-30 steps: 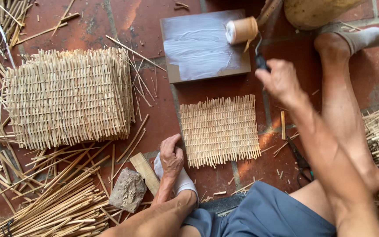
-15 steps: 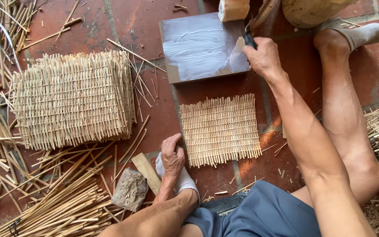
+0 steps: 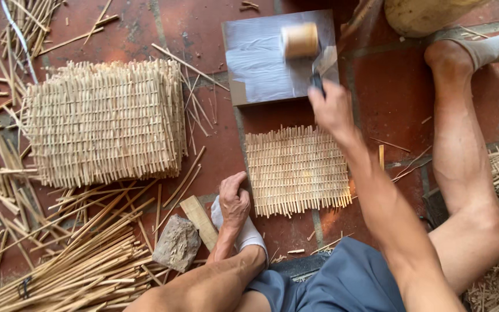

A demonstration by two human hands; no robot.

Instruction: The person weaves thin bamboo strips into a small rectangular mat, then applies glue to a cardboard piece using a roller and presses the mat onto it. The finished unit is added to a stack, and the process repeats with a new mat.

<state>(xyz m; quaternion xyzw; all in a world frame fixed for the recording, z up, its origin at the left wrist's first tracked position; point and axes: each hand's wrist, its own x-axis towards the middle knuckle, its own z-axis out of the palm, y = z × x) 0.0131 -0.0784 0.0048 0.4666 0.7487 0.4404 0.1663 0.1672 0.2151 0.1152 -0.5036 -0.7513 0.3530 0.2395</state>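
A dark-handled knife (image 3: 320, 74) was clamped in the right hand (image 3: 333, 107), its grip closed tight around the handle, the blade angled up over the right edge of a flat board wrapped in shiny grey film (image 3: 261, 58). That board lay on the red brick floor (image 3: 388, 86), and a blurred tan spool (image 3: 300, 40) sat on its upper part, just left of the blade. Directly below the right hand, a small woven mat of pale splints (image 3: 297, 170) lay flat on the bricks, between the board and the person's lap. The left hand (image 3: 235, 202) rested on a white-socked foot (image 3: 248, 234) just beside the mat's lower left corner, fingers curled loosely with nothing held. Near that foot were a short wooden block (image 3: 198, 221) and a rough grey stone (image 3: 175, 244), touching each other. Farther left stood a thick stack of woven mats (image 3: 105, 121), with loose bamboo strips (image 3: 59, 260) scattered below it.
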